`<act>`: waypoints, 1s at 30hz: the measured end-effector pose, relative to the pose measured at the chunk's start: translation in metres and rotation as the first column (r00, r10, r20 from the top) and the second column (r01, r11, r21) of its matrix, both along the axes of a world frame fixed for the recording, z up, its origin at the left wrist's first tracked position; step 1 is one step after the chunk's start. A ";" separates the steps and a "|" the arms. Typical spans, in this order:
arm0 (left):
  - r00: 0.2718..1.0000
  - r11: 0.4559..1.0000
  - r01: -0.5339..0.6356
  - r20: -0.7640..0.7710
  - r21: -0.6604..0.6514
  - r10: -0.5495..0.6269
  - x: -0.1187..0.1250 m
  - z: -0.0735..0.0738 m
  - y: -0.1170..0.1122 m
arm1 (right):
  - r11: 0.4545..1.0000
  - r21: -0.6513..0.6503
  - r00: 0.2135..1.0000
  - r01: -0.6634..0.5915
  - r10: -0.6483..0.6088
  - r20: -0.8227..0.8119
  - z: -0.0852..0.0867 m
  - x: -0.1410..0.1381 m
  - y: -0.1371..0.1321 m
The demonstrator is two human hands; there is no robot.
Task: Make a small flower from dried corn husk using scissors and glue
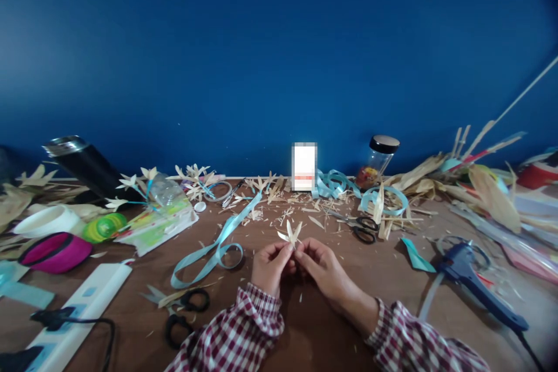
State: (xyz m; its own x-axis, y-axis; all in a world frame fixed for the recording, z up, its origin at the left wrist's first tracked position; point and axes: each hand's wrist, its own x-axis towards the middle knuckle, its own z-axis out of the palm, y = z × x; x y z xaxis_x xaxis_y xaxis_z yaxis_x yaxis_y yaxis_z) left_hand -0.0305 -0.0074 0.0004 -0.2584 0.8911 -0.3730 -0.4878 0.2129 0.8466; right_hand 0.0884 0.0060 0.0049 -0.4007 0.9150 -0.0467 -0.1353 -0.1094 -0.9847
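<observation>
Between my hands, above the middle of the brown table, stands a small corn husk flower [292, 233] with several pale pointed petals spread upward. My left hand [274, 261] is closed, thumb and fingers pinching the flower's base. My right hand [320, 267] is closed too, its thumb and forefinger pressed together at the base's right side. The lower end of the flower is hidden by my fingers. To the left lie a curled light blue ribbon [209, 267] and black-handled scissors [176, 308]. On the right is a blue glue gun [475, 285].
Husk scraps [279, 203] litter the table's back. Left are a power strip [82, 314], a black flask [87, 165] and a pink band [56, 253]. A second pair of scissors [365, 229], a black-lidded jar [378, 163] and a husk pile [492, 197] are right. A lit screen [304, 165] stands behind.
</observation>
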 end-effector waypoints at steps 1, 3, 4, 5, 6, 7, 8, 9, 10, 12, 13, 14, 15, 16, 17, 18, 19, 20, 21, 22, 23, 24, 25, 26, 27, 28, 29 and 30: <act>1.000 1.000 0.000 -0.005 0.001 0.000 0.000 0.001 0.000 | 1.000 -0.008 1.000 0.008 -0.008 -0.003 0.000 0.000 0.000; 1.000 1.000 0.012 -0.010 0.010 -0.011 0.001 0.002 0.000 | 1.000 -0.025 1.000 0.017 -0.017 -0.004 -0.001 0.000 0.001; 1.000 1.000 0.017 -0.011 0.013 -0.017 0.001 0.002 0.000 | 0.999 -0.029 1.000 0.018 -0.019 -0.005 0.000 0.000 0.001; 1.000 1.000 0.021 -0.011 0.014 -0.021 0.001 0.002 0.000 | 0.999 -0.029 1.000 0.020 -0.020 -0.006 0.000 0.000 0.001; 1.000 1.000 0.024 -0.013 0.013 -0.024 0.001 0.003 0.000 | 0.999 -0.027 1.000 0.021 -0.021 -0.008 0.000 0.000 0.001; 1.000 1.000 0.024 -0.016 0.011 -0.024 0.001 0.003 0.000 | 0.999 -0.023 1.000 0.023 -0.024 -0.012 0.000 0.000 0.001; 1.000 1.000 0.023 -0.020 0.008 -0.023 0.000 0.002 0.000 | 0.999 -0.021 1.000 0.027 -0.027 -0.016 -0.001 -0.001 0.001; 1.000 1.000 0.020 -0.024 0.005 -0.020 0.000 0.002 0.000 | 0.999 -0.021 0.999 0.033 -0.033 -0.020 -0.001 -0.001 0.001; 1.000 1.000 0.018 -0.024 0.004 -0.018 0.000 0.002 0.000 | 0.999 -0.023 0.999 0.039 -0.040 -0.023 -0.002 -0.001 0.001; 1.000 1.000 0.016 -0.017 0.004 -0.016 0.001 0.002 0.000 | 0.999 -0.026 0.999 0.043 -0.043 -0.026 -0.003 -0.001 0.001; 1.000 1.000 0.021 -0.012 0.005 -0.021 0.001 0.002 0.000 | 0.999 -0.025 0.999 0.043 -0.043 -0.027 -0.004 -0.001 0.001; 1.000 1.000 0.025 -0.008 0.004 -0.025 0.001 0.002 0.000 | 0.999 -0.024 0.999 0.040 -0.041 -0.027 -0.004 -0.001 0.001; 1.000 1.000 0.027 -0.006 0.004 -0.027 0.001 0.002 0.001 | 0.999 -0.025 0.999 0.039 -0.039 -0.026 -0.004 -0.001 0.001; 1.000 1.000 0.029 -0.004 0.004 -0.029 0.001 0.002 0.001 | 0.999 -0.026 0.999 0.041 -0.041 -0.024 -0.004 -0.001 0.001; 1.000 1.000 0.030 -0.005 0.004 -0.030 0.001 0.002 0.001 | 0.999 -0.028 0.999 0.044 -0.045 -0.022 -0.003 -0.001 0.001; 1.000 1.000 0.028 -0.005 0.006 -0.028 0.001 0.003 0.001 | 0.998 -0.030 0.999 0.048 -0.049 -0.022 -0.003 -0.001 0.001; 1.000 1.000 0.025 -0.007 0.006 -0.025 0.001 0.003 0.001 | 0.998 -0.031 0.998 0.051 -0.052 -0.022 -0.002 -0.001 0.001; 1.000 1.000 0.023 -0.008 0.007 -0.023 0.001 0.003 0.001 | 0.998 -0.031 0.998 0.054 -0.055 -0.023 -0.001 -0.001 0.001; 1.000 1.000 0.024 -0.008 0.007 -0.024 0.001 0.003 0.000 | 0.998 -0.027 0.998 0.058 -0.058 -0.023 0.000 -0.001 0.001; 1.000 1.000 0.024 -0.007 0.008 -0.024 0.001 0.003 0.000 | 0.998 -0.023 0.998 0.062 -0.062 -0.020 0.000 -0.001 0.001; 1.000 1.000 0.025 -0.007 0.009 -0.025 0.001 0.003 0.000 | 0.998 -0.019 0.998 0.066 -0.067 -0.014 0.000 -0.001 0.000; 1.000 1.000 0.028 -0.007 0.011 -0.028 0.001 0.003 0.000 | 0.997 -0.015 0.997 0.071 -0.071 -0.009 0.000 -0.001 0.000; 0.999 0.999 0.032 -0.009 0.012 -0.032 0.001 0.003 0.000 | 0.997 -0.013 0.997 0.073 -0.073 -0.006 -0.001 -0.001 0.000; 0.999 0.999 0.034 -0.012 0.014 -0.034 0.001 0.003 -0.001 | 0.997 -0.013 0.997 0.073 -0.073 -0.003 -0.001 -0.001 0.000; 0.999 0.999 0.035 -0.015 0.016 -0.034 0.001 0.003 -0.001 | 0.997 -0.015 0.997 0.073 -0.073 -0.002 -0.002 -0.001 0.000; 0.999 0.999 0.034 -0.019 0.018 -0.034 0.001 0.003 -0.001 | 0.997 -0.019 0.997 0.071 -0.071 -0.001 -0.003 -0.001 0.000; 0.999 0.999 0.035 -0.022 0.018 -0.034 0.001 0.003 -0.001 | 0.997 -0.022 0.997 0.071 -0.071 0.000 -0.003 -0.001 0.000; 0.999 0.999 0.034 -0.024 0.018 -0.033 0.001 0.003 -0.001 | 0.997 -0.024 0.997 0.072 -0.072 0.002 -0.004 -0.001 0.000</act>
State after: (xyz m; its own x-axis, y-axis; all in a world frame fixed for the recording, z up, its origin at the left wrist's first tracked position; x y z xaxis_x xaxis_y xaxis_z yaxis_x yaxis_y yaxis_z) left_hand -0.0296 -0.0080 0.0032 -0.2366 0.9060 -0.3510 -0.4607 0.2135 0.8615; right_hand 0.0873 0.0065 0.0009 -0.3335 0.9402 -0.0694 -0.1430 -0.1232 -0.9820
